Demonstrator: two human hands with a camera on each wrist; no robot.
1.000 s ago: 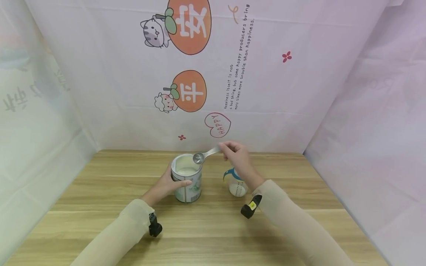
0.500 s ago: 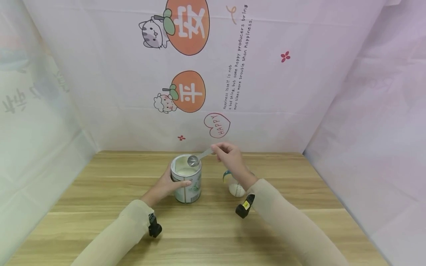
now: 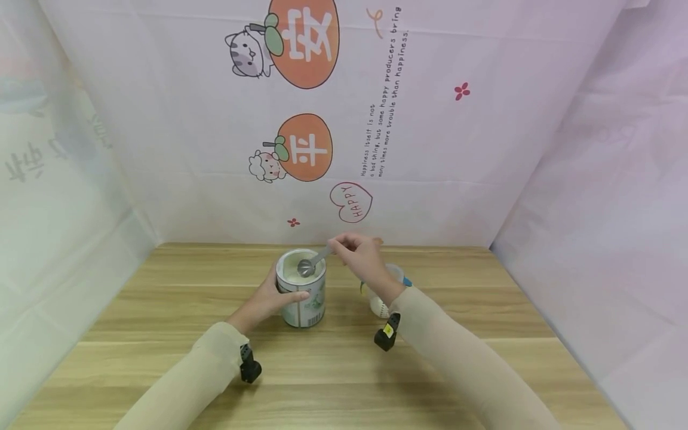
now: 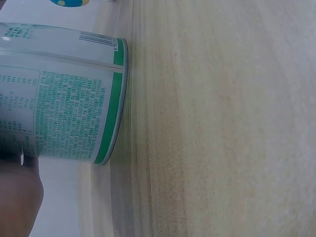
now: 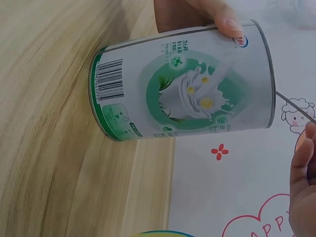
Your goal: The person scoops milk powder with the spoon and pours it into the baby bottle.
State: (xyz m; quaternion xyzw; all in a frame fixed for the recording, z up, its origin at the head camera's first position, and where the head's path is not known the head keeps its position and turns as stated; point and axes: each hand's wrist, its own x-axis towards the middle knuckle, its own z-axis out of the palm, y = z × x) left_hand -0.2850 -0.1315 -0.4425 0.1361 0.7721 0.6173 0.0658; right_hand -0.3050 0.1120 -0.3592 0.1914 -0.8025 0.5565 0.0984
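Note:
A milk powder can (image 3: 304, 307), white with green print, stands upright and uncovered on the table, pale powder inside. My left hand (image 3: 264, 303) grips its side, thumb across the front; in the left wrist view part of this hand (image 4: 19, 197) shows beside the can (image 4: 59, 103). My right hand (image 3: 360, 258) pinches the handle of a metal measuring spoon (image 3: 307, 268), whose bowl dips inside the can's mouth. In the right wrist view the thin spoon handle (image 5: 295, 105) runs from the fingers behind the can's rim. A baby bottle (image 3: 378, 306) stands right of the can, partly hidden by my right wrist.
The wood-grain table (image 3: 333, 382) ends at a printed white cloth backdrop (image 3: 419, 203). Cloth walls also rise on the left (image 3: 70, 197) and right (image 3: 596, 239). A small black camera sits on each wrist.
My right hand has moved left and slightly down, bringing the spoon's bowl from over the can's right rim into its mouth. The left hand and can have stayed in place.

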